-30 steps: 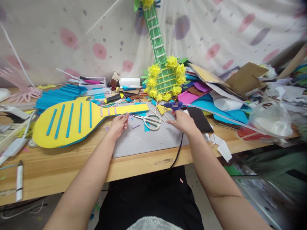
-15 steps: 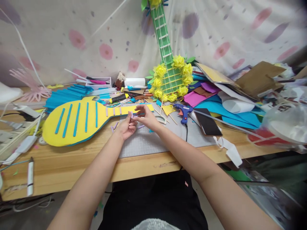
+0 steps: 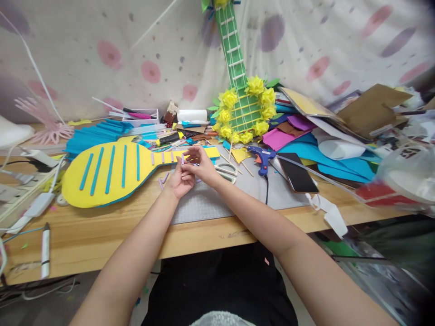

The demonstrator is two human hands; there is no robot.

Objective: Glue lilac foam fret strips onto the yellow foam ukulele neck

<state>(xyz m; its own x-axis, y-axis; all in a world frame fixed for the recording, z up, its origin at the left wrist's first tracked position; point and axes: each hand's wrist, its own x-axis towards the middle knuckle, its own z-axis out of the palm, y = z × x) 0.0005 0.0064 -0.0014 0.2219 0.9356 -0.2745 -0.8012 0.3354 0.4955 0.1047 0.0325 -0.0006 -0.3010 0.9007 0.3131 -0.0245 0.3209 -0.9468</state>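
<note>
Left hand (image 3: 181, 183): pinched on one lilac strip (image 3: 182, 159), long axis near-upright in view. Right hand (image 3: 204, 167): fingers at same strip, grip unclear. Left of left hand: two loose lilac pieces (image 3: 165, 177); one yellow guitar shape (image 3: 73, 181), neck pointing right, five blue bars (image 3: 124, 166). Right of right hand: one glue gun (image 3: 262, 159).

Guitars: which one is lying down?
The yellow guitar, with blue strips across its body. It lies on the table, while the green guitar, edged with yellow flowers, stands propped up behind.
</note>
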